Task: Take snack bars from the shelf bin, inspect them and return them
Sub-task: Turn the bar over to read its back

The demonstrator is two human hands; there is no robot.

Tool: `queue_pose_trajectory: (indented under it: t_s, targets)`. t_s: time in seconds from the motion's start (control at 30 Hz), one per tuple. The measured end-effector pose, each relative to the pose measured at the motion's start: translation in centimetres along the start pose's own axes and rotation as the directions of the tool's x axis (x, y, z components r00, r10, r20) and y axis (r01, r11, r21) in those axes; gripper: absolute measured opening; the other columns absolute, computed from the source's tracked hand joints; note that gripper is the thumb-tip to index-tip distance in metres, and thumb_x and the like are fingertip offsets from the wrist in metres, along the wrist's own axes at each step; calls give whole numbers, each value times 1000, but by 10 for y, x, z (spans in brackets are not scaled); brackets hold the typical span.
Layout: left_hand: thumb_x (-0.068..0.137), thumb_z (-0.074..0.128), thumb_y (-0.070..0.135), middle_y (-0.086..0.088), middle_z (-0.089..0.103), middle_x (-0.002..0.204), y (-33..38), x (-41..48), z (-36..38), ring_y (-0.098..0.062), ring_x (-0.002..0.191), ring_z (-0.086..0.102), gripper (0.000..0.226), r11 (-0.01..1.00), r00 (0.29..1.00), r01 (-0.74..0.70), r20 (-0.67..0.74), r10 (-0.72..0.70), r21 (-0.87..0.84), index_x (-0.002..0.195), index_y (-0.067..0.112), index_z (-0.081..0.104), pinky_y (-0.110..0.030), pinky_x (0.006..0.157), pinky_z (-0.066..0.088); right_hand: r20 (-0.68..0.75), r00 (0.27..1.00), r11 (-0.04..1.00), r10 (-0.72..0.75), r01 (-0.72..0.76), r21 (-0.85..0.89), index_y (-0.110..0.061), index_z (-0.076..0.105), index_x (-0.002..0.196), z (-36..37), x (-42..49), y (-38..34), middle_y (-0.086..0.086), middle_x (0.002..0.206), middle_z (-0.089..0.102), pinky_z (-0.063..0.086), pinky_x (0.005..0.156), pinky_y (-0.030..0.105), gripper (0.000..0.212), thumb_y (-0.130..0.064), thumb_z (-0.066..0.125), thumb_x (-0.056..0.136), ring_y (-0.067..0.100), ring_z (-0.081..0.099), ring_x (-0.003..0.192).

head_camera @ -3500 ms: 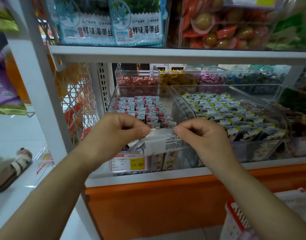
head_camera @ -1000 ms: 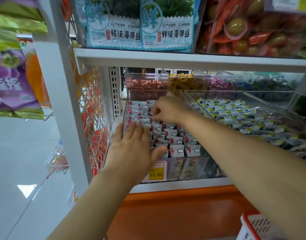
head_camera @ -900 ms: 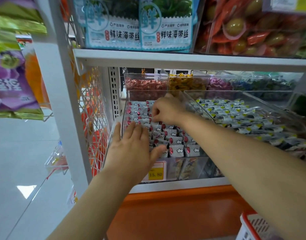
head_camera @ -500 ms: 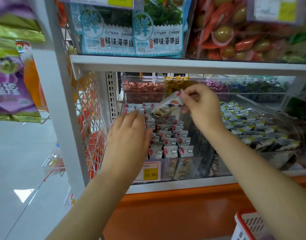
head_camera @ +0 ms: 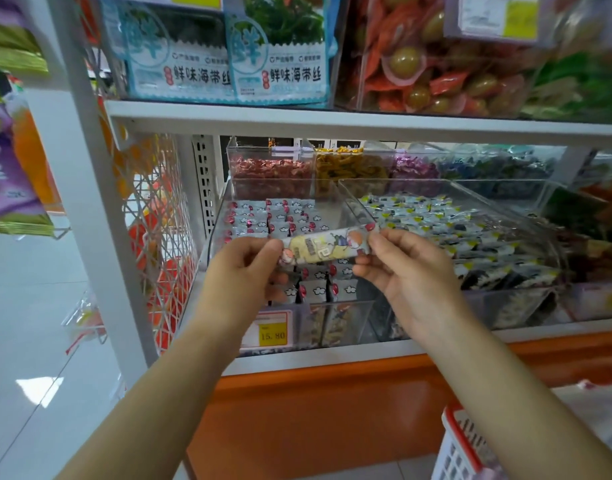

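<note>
Blue bags [head_camera: 180, 64] overhead read 鲜味海带丝, and the yellow price tag [head_camera: 271, 333] on the clear bin [head_camera: 215, 233] reads 15.80. My left hand [head_camera: 244, 271] and right hand [head_camera: 408, 271] each pinch one end of a snack bar [head_camera: 327, 250]. It is pale yellow with cartoon figures and is held level just above the bin's cloud-printed packets [head_camera: 318, 291], with open room under the shelf edge [head_camera: 367, 128].

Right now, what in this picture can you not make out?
All from the head view:
1. Bar: both ends covered by the left hand and right hand; its print is blurred.
2. Bin: the hands hide its middle rows.
3. Price tag: only 15.80 reads; the lines above are too small.
4. Basket: cut off by the bottom edge.
</note>
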State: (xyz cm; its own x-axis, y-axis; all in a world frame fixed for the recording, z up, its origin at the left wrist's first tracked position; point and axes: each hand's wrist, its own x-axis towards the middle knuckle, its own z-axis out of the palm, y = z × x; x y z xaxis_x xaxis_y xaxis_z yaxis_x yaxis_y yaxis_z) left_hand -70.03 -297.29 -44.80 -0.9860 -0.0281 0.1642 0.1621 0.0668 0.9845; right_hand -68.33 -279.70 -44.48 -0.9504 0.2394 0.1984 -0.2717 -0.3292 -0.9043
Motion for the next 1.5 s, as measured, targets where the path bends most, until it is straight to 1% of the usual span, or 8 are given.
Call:
queue_pose_trajectory:
  t_s: [0.23, 0.43, 0.77, 0.9, 1.03, 1.17, 1.3, 1.5]
  targets:
    - [95, 51, 23, -2, 55, 69, 2, 2, -2, -9, 53, 55, 21, 876, 978, 203, 42, -205, -438, 78, 10, 55, -19, 47, 50, 111, 991, 995, 71, -78, 58, -3, 64, 94, -4, -6, -2, 2, 68, 69, 55, 58, 21, 24, 0, 63, 70, 14, 67, 65]
    - [95, 50, 27, 5, 52, 45, 1, 0, -4, -7, 42, 47, 26, 944, 987, 148, -10, -158, -296, 74, 12, 54, -18, 47, 47, 37, 992, 993, 119, -120, 8, -7, 65, 91, -5, -4, -1, 0, 64, 66, 52, 50, 20, 16, 4, 59, 81, 10, 64, 57]
    - [89, 50, -2, -1, 58, 57, 3, -2, 1, -8, 50, 58, 15, 898, 979, 138, 195, -60, -418, 76, 1, 58, -15, 53, 51, 20, 962, 879, 272, -257, 401, 0, 60, 97, -11, 5, -6, 7, 65, 60, 52, 49, 20, 14, 5, 48, 90, 10, 61, 51]
    - [88, 49, -8, -9, 55, 76, -1, -1, -2, -11, 60, 61, 13, 933, 976, 78, 216, -1, -350, 92, 0, 59, -17, 60, 52, -11, 988, 963, 156, -150, 224, -3, 61, 89, -12, 5, -4, 6, 63, 64, 54, 51, 24, 17, 3, 46, 92, 12, 63, 53]
    - [88, 51, -7, -7, 61, 83, -3, -4, -4, -12, 69, 65, 19, 986, 977, -26, 207, 60, -164, 95, 9, 61, -19, 66, 53, 24, 999, 999, 34, -33, -41, -18, 67, 64, -13, 2, -4, 0, 63, 63, 53, 52, 26, 16, -25, 65, 78, 13, 61, 56]
    - [85, 62, 13, -1, 67, 88, 1, -7, -4, -16, 79, 66, 10, 992, 975, -4, 219, 32, -126, 95, 15, 62, -26, 71, 54, 55, 997, 973, -57, 67, -220, -13, 64, 82, -18, 4, 0, 11, 89, 63, 54, 60, 23, 4, -10, 67, 81, 16, 66, 72]
    - [86, 61, 25, 3, 67, 94, 3, -6, -5, -16, 81, 66, 17, 996, 981, -83, 177, 78, 23, 104, 23, 61, -23, 70, 57, 152, 984, 926, -97, 145, -349, -24, 72, 94, -18, 3, 1, 5, 106, 66, 56, 72, 27, 26, -2, 61, 86, 18, 68, 90]
    - [87, 62, 19, 9, 69, 87, 4, -5, -10, -21, 81, 65, 23, 988, 974, -135, 195, 118, 72, 106, 30, 66, -24, 72, 57, 167, 981, 880, -102, 167, -445, -29, 75, 86, -18, 2, 0, -6, 92, 73, 56, 79, 33, 16, -14, 68, 82, 14, 69, 88]
